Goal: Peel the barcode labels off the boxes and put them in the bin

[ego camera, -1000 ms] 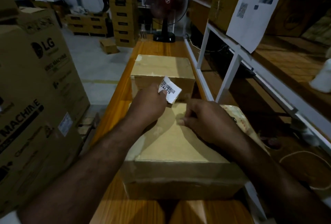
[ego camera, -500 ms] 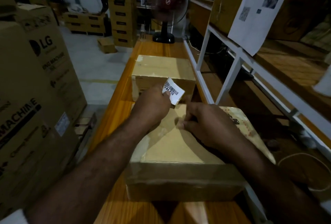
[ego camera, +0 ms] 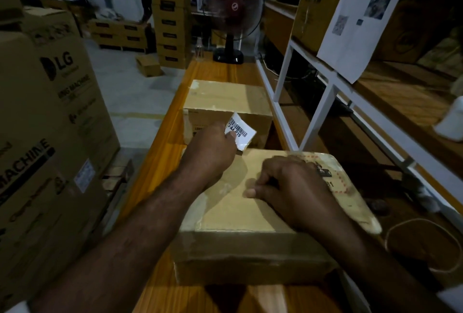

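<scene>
Pinching a white barcode label (ego camera: 242,130) by one edge, the left hand (ego camera: 213,153) holds it up just over the far edge of the near cardboard box (ego camera: 250,217). The label looks thin, light and floppy, likely sticky behind and apt to curl or tear, so a free corner is the best hold. The right hand (ego camera: 288,187) rests on the box top, fingers (ego camera: 269,178) curled under, nothing seen in them. Whether the label's lower corner clings to the box is unclear. No bin is in view.
</scene>
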`<state>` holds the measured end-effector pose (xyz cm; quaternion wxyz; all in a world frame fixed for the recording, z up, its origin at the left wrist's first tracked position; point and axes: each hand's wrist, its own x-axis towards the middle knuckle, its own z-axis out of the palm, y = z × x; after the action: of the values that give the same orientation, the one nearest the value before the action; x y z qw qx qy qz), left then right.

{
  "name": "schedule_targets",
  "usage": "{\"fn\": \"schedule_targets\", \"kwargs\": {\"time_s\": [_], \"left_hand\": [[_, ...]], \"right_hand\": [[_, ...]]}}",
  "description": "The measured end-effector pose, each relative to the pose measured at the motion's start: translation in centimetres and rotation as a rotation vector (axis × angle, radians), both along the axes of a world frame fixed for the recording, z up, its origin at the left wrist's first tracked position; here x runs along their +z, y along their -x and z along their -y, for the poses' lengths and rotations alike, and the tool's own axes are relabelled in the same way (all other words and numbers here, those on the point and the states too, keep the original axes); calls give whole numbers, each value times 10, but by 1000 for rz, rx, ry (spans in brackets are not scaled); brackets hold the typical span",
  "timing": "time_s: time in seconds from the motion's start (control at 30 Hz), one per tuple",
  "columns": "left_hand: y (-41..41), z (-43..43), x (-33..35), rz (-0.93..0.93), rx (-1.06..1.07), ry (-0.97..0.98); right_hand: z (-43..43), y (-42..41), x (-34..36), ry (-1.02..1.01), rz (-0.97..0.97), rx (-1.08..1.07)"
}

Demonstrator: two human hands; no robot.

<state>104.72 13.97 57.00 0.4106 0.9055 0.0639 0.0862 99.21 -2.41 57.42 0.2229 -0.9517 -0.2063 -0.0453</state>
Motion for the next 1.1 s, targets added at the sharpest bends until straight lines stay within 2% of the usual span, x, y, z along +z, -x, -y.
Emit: {"fn": "schedule_targets", "kwargs": {"time_s": [0.07, 0.23, 0.37, 0.5, 0.67, 0.8, 0.9, 1.1], "left_hand": [[1, 1, 1, -7, -5, -9], [1, 0, 4, -12, -2, -25], [-2, -1, 1, -15, 0, 10], [-3, -2, 0, -22, -9, 7], [-4, -2, 0, -14, -4, 40], [-5, -3, -2, -16, 26, 25], [-5, -2, -2, -10, 10, 18], [-6, -3, 2, -26, 7, -3]], "right_hand": [[9, -8, 2, -30, -28, -27], [-16, -40, 8, -18, 66, -49], [-8, -16, 1, -31, 68, 21], [14, -19, 4, -20, -19, -31], [-21, -25, 6, 110, 97, -65], [-9, 30, 5, 219, -99, 33], [5, 30, 22, 219, -195, 9], [-22, -2, 5, 292, -104, 79]]}}
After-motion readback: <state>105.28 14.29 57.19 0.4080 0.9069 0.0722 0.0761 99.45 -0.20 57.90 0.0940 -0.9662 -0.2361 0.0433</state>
